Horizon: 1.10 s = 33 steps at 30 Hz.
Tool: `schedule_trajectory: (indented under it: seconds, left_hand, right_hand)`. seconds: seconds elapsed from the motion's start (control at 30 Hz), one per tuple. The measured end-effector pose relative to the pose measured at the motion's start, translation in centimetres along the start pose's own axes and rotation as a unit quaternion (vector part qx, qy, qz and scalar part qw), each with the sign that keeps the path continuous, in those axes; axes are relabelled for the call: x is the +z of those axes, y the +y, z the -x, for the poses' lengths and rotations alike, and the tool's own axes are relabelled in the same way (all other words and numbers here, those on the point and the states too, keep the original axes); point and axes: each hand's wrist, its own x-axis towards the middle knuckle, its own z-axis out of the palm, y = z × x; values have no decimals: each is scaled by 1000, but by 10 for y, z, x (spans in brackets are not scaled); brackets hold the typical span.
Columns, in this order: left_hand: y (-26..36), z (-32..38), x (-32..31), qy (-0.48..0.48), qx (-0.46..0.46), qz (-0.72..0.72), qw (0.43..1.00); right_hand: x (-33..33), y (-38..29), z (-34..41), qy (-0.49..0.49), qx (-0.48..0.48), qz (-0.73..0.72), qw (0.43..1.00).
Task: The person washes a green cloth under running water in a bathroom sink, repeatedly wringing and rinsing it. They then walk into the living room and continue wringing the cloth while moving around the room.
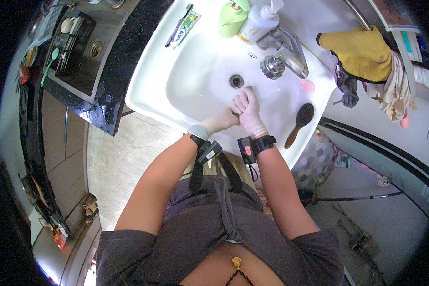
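Both my hands wear thin whitish gloves and meet over the front of a white washbasin [186, 78], just below its drain [236, 81]. My right hand [249, 111] is curled, with a small grey object [249, 88] showing at its fingertips; what it is, I cannot tell. Against the heel of that hand rests my left hand [221, 119], its fingers mostly hidden, so its hold is unclear. A chrome faucet [291, 63] stands beyond to the right. Near it lies a pink bar of soap [307, 85], and a hairbrush [300, 123] rests on the right rim.
A toothbrush [178, 26] and toothpaste tube [187, 28] lie on the upper-left rim. Two pump bottles, green [232, 19] and white [259, 25], stand at the back. Yellow cloth [361, 53] hangs at right. A black counter [111, 78] with a sink is at left.
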Motion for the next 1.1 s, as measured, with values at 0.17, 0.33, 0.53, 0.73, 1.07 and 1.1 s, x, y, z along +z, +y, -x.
schedule_trajectory:
  seconds: [0.17, 0.33, 0.53, 0.73, 1.07, 1.1]
  left_hand:
    - [-13, -3, -11, -18, 37, 37, 998]
    - [9, 23, -57, 81, 47, -16, 995]
    - [59, 85, -67, 439, 184, -263, 840]
    - [-42, 99, -59, 440, -24, -347, 828]
    - [-180, 330, -21, 633, -247, -114, 725]
    - [-207, 354, -8, 650, -262, -88, 708]
  right_hand:
    - [-3, -5, 2, 104, -12, -44, 993]
    - [-54, -28, 3, 84, -111, 529, 837]
    - [-8, -66, 53, -1, -414, 661, 626]
    - [-41, -48, 41, -86, -132, 829, 537]
    - [-7, -26, 90, -41, 14, 781, 623]
    - [-18, -19, 83, -47, -3, 779, 625]
